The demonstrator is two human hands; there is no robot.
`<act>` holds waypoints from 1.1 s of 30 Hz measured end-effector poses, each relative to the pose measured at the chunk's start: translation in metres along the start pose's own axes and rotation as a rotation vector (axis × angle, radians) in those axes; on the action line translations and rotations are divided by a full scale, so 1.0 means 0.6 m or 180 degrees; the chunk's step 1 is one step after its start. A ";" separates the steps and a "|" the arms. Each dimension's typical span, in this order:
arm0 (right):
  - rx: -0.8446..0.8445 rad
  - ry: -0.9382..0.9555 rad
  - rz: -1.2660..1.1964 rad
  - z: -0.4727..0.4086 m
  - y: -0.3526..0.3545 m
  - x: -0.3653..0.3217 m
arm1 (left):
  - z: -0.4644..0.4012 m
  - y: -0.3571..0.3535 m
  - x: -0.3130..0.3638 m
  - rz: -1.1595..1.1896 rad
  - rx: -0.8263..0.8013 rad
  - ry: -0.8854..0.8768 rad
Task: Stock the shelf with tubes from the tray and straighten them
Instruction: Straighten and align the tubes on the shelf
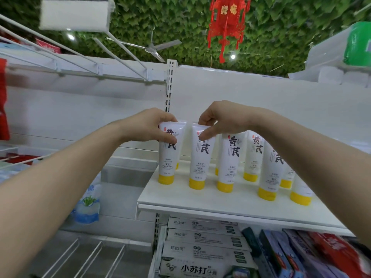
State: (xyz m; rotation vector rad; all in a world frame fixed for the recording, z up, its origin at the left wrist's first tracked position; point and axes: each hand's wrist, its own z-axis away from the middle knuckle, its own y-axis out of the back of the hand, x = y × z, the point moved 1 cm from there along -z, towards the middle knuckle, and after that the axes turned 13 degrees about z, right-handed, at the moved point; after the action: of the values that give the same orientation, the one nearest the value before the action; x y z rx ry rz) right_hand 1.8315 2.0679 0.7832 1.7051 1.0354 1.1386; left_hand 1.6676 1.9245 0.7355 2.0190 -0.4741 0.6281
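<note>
While my forearms reach up from the bottom of the view, the nearest stuff sits below them: toothpaste boxes (202, 249) stacked under the shelf, more boxes in blue and red (313, 255) to the right, and a wire rack (84, 257) at lower left. A blue & white bag (88, 203) hangs left of the shelf.

Next up is the white shelf (200, 199), w/ a row of white tubes standing on yellow caps. Further tubes (269, 169) stand to the right, some in a 2nd row behind; a couple lean a bit.

My left hand (154, 125) grips the leftmost tube (168, 155) near its top, thumb across the front, fingers curled round the back. Tube stands upright, cap on the shelf, at the left end of the row. Another tube stands just behind it.

My right hand (220, 117) pinches the top of the second tube (200, 157), index finger on the front label, thumb at the top edge. That tube tilts slightly, cap on the shelf, just beside the left one, not touching.

Behind: white back panel (261, 105) and slotted upright (169, 85). Top left, wire shelf (80, 63). Farthest: leafy green ceiling (180, 23), a ceiling fan (150, 49), a red lantern (226, 23).
</note>
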 end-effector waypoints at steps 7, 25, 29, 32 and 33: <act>0.0025 0.0055 0.0018 -0.003 -0.006 0.010 | -0.004 0.000 0.000 0.0323 -0.0203 0.0029; -0.0184 0.0117 -0.0335 0.007 0.006 0.002 | 0.001 0.011 0.005 0.0157 -0.0353 0.0027; -0.0011 -0.0033 -0.0689 0.011 0.019 0.009 | -0.004 0.017 0.013 0.0480 -0.0042 -0.0153; 0.0601 -0.0272 -0.0762 -0.006 0.032 0.040 | -0.032 0.029 0.003 0.0808 0.0609 -0.0320; 0.0671 -0.0353 -0.0550 -0.015 0.033 0.050 | -0.044 0.033 -0.003 0.0668 0.0756 -0.0376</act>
State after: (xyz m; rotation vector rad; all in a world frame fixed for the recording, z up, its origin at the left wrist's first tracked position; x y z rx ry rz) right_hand 1.8341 2.0912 0.8120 1.7801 1.2416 0.8401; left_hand 1.6488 1.9382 0.7592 2.2580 -0.7173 0.7227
